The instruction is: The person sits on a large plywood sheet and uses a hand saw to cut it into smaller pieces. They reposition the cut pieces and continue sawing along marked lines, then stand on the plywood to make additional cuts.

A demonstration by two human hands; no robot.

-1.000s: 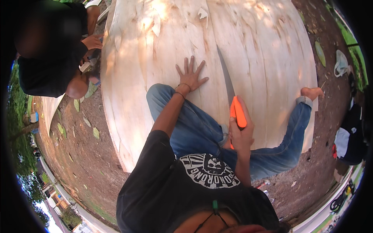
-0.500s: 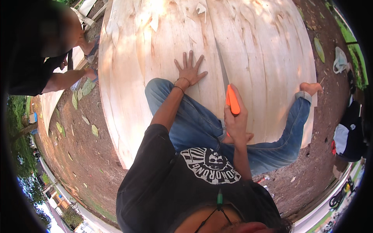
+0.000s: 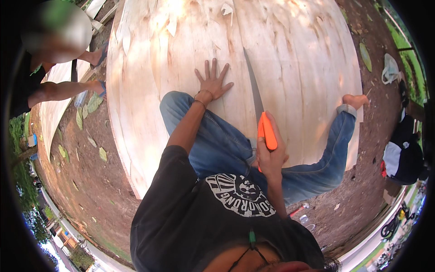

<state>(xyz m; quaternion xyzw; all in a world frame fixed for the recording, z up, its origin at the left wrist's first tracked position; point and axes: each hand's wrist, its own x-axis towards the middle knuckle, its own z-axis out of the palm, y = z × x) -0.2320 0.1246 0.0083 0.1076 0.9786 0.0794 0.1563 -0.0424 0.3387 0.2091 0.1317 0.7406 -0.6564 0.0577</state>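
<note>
A large pale plywood sheet (image 3: 149, 99) lies under me, and I sit on it with my legs bent. My left hand (image 3: 213, 85) presses flat on the wood with its fingers spread, left of a long cut line. Wrapped round the orange handle of a handsaw (image 3: 268, 129), my right hand (image 3: 271, 156) is closed. The grey blade slants away from me along the cut, its tip pointing to the far side. How deep the teeth sit in the wood is hard to see.
At the far left another person (image 3: 59, 90) is beside the sheet. Fallen leaves (image 3: 94, 103) dot the brown soil around it. On the right lie a white plastic bag (image 3: 389, 69) and a black and white bundle (image 3: 401, 156). Loose veneer flakes (image 3: 171, 28) stick up at the far side.
My right hand has drawn the saw back toward me, so more of the blade shows. The left hand stays planted on the wood. The whole view has shifted slightly, and the other person has moved.
</note>
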